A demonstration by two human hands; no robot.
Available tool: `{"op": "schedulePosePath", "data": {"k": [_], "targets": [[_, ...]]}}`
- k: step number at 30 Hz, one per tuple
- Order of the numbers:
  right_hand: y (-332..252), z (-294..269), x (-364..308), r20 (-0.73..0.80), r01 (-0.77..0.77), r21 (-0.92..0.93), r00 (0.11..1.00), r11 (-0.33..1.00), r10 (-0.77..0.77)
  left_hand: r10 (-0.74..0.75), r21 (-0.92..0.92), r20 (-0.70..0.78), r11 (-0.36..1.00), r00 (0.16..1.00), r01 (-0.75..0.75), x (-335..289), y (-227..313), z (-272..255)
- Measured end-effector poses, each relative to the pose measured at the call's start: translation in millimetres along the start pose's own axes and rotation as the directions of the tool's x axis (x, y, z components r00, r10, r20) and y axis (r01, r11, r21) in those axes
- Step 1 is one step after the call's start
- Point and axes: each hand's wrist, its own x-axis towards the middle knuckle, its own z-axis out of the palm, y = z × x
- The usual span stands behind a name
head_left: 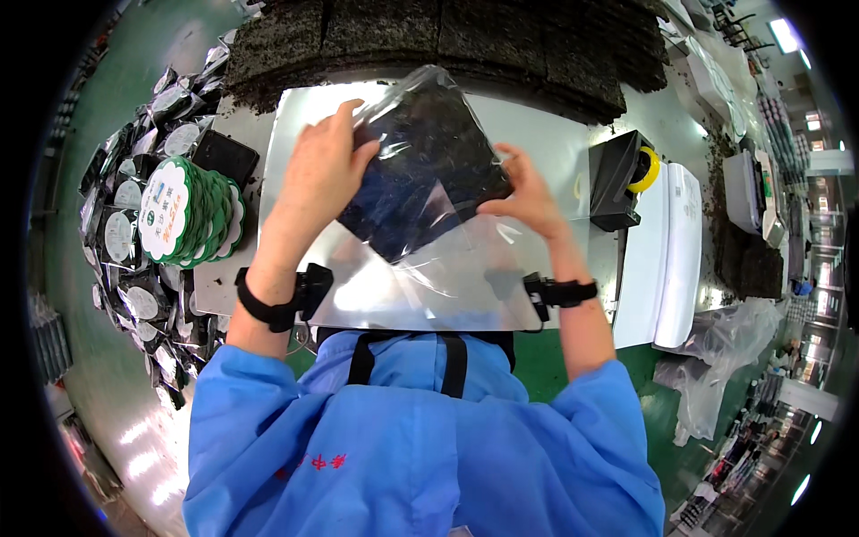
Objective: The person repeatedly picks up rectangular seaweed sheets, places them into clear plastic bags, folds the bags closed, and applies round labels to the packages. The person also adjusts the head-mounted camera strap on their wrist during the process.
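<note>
A clear bag [420,170] is enclosing dark sheets [394,215] above a pale board's [565,143] middle; the left hand [313,170] is grasping its left edge, the right hand [530,192] its right corner. Dark stacks [483,49] are lying far; filled packets [121,237] are crowding left, over green floor [640,380].

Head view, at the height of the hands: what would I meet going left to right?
Pile of black packets, stack of scalloped cards, left hand, clear bag with dark contents, right hand, black tape dispenser, white sheets.
</note>
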Motion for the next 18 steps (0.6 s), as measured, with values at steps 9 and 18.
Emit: {"op": "schedulePosePath", "data": {"k": [9,18], "targets": [[-229,-20,2,0.295,0.556,-0.777,0.736,0.295,-0.609,0.259,-0.348,0.041,0.909,0.965,-0.229,12,72,-10],[-242,-76,-17,0.556,0.652,-0.717,0.748,0.247,-0.362,-0.025,-0.897,-0.018,0.442,1.0,-0.005,-25,-35,-1]]}}
